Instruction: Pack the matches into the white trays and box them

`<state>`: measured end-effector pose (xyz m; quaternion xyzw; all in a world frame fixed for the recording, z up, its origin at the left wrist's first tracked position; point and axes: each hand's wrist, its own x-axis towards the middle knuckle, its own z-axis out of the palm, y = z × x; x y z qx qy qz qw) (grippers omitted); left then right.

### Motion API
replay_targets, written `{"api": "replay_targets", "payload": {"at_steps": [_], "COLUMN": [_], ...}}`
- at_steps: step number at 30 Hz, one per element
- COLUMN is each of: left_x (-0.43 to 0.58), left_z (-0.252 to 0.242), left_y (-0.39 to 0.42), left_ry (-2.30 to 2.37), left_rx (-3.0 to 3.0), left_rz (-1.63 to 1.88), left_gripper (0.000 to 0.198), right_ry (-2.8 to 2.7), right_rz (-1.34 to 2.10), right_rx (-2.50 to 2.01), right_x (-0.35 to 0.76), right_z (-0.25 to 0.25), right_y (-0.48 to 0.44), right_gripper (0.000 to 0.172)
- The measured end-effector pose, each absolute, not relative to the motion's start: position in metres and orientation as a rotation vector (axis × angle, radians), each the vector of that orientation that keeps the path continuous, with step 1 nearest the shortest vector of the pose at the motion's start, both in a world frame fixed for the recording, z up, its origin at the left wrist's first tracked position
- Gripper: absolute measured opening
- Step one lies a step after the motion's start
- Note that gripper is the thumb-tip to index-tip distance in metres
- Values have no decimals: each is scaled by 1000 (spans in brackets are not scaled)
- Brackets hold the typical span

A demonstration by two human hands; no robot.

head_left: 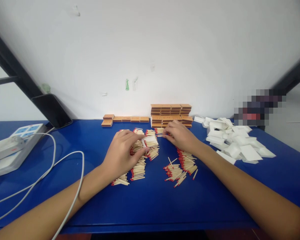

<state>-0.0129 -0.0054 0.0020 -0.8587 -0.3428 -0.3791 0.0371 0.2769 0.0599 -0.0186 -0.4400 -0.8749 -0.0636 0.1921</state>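
- White wall (150,43): rises behind the back edge of the table.
- Blue table (160,206): carries all the items below; its front edge runs across the foot of the view.
- Pile of white trays (235,140): heaped loosely toward the back right corner of the table, several tilted.
- White power strip (31,130): at the table's left edge, with a white cable (83,166) looping rightward and crossing the left forearm in view.
- Stacked matchboxes (171,118): orange-brown, built up in tiers at the table's back edge, right of its middle; a low line of matchboxes (126,119) extends left along the same edge.
- Dark slab (52,110), phone-like: leaning near the back left corner.
- Left hand (123,150): half closed, thumb opposed to the fingers, gripping the small white tray.
- Right hand (182,136): fingers curled, tips drawn close together at the matches before the stack; whether they hold a match cannot be told.
- Small white tray (151,139): in the left hand, above the middle of the table, tilted.
- Matches (138,171): red-headed, in rows beneath and beside the left hand; further matches (187,161) lie below the right hand, toward the front edge.
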Motion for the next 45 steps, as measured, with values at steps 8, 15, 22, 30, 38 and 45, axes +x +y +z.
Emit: {"api": "replay_targets", "payload": {"at_steps": [8, 15, 22, 30, 38, 45], "left_x": [-13, -13, -12, -13, -14, -14], "left_z": [2, 0, 0, 1, 3, 2], "left_y": [-5, -4, -5, -4, -4, -5], "left_ry": [-1039, -1048, -1012, -1034, -1060, -1044], "left_rx": [-2654, -2654, -2694, -2647, -2625, -2626], "left_rz": [-1157, -1163, -1165, -1160, -1151, -1157], "left_gripper": [33, 33, 35, 34, 34, 32], "right_ry": [-2521, -2381, -2380, -2350, -2453, -2455], "right_rz": [-234, -247, -249, -242, -242, -229], "right_rx": [-1215, -1017, -913, -1137, -1208, -1196], "right_x": [275, 249, 230, 269, 273, 270], "right_z": [-9, 21, 16, -6, -21, -18], "right_y": [52, 10, -2, 46, 58, 55], "right_gripper": [16, 20, 19, 17, 18, 16]}}
